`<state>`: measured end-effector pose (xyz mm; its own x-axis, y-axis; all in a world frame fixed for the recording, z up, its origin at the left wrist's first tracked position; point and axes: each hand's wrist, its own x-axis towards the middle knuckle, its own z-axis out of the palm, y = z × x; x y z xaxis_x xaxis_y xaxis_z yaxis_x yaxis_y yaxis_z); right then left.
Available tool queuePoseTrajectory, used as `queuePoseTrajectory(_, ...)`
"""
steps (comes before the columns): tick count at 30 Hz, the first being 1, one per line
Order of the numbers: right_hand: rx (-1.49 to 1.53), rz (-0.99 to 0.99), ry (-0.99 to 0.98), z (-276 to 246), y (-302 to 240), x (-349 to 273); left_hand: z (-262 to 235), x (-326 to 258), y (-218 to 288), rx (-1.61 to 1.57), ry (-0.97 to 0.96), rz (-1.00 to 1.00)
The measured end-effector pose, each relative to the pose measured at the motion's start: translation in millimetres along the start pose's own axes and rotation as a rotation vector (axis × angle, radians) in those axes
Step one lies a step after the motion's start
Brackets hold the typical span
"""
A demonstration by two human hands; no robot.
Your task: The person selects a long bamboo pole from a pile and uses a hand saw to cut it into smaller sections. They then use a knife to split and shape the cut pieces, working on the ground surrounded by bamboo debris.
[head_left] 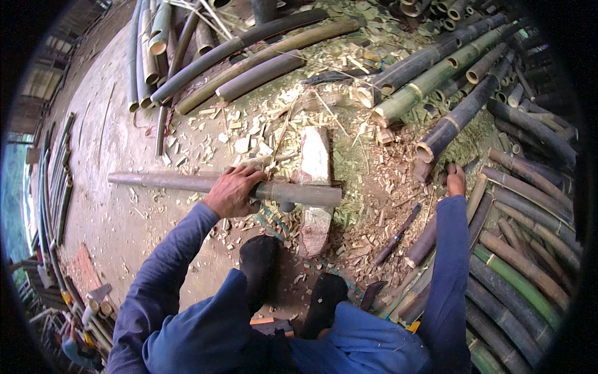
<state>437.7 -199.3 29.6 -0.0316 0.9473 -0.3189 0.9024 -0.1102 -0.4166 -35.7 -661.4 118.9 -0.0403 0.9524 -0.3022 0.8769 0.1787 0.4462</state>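
My left hand (235, 192) is closed over a long grey-brown bamboo pole (299, 193), gripping it from above near its middle. The pole runs left to right, and its right part rests across a block (316, 156) with a pale, worn top and reddish sides. Off to the right, my right hand (456, 181) is stretched out beside the bamboo stack with its fingers curled. What it holds is mostly hidden; a dark piece shows beside the fingers. The cut end of a dark bamboo pole (425, 151) is close to that hand.
Pale chips and shavings (249, 140) litter the ground around the block. Bamboo poles (523, 268) are stacked along the right, with more poles (249, 56) at the far side. A slim dark stick-like tool (398, 234) lies right of my feet. Thin poles (56, 181) line the left.
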Motion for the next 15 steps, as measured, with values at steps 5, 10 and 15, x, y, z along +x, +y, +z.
queuePoseTrajectory(5,0.100,-0.148,0.223,-24,52,8,-3,34,5,-0.023,-0.244,-0.118)
queuePoseTrajectory(10,1.039,-0.112,0.233,-43,15,-91,12,7,-16,0.097,0.099,-0.015)
queuePoseTrajectory(15,1.137,-0.201,0.149,-66,-58,-256,9,14,-18,0.045,-0.047,-0.015)
